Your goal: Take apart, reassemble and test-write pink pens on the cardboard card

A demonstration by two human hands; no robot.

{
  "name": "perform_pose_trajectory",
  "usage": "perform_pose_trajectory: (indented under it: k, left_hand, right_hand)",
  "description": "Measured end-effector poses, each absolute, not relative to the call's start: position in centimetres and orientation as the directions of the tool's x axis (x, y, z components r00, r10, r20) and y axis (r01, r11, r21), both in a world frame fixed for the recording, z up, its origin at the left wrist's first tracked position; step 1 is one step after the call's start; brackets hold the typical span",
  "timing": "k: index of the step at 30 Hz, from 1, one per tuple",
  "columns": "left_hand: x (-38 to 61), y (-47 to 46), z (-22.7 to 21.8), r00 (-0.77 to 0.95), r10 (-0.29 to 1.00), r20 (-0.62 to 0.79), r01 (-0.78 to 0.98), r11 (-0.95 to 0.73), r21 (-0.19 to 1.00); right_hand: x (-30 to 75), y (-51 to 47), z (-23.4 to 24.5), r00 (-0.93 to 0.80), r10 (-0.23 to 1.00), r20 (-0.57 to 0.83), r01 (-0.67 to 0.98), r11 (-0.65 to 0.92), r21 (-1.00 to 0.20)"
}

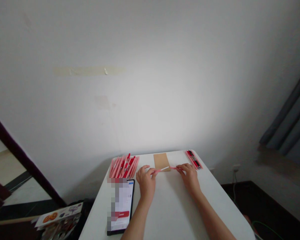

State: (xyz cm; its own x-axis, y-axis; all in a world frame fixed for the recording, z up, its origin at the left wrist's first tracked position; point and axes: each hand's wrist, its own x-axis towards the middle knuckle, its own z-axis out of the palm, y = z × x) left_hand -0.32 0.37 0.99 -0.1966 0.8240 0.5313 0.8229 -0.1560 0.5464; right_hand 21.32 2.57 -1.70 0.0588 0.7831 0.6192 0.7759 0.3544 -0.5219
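Over the white table (164, 206), my left hand (147, 181) pinches a slim pink pen part (157, 171) from which a thin white stick (165, 168) points right. My right hand (189, 178) pinches another slim pink pen part (173, 167), its end turned towards the white stick. A small gap seems to lie between the two pieces. Behind them lies a flat brown card (161, 160). Left of my left hand is a pile of pink and red pens (123, 166). Several red and black pens (193, 159) lie beyond my right hand.
A phone (122, 206) with its screen lit lies by my left forearm. The table's far edge meets a white wall (164, 83). On the floor at the left stands a box (60, 215) among clutter. A grey curtain (289, 126) hangs at the right.
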Motion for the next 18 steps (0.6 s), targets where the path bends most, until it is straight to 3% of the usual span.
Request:
perform_pose_trajectory:
  k: [18]
  left_hand:
    - [-0.08,0.08,0.93,-0.121,0.817,0.564,0.824,-0.234,0.515]
  right_hand:
    - [20.58,2.32,-1.67,-0.032,0.792,0.610,0.757,0.418,-0.503]
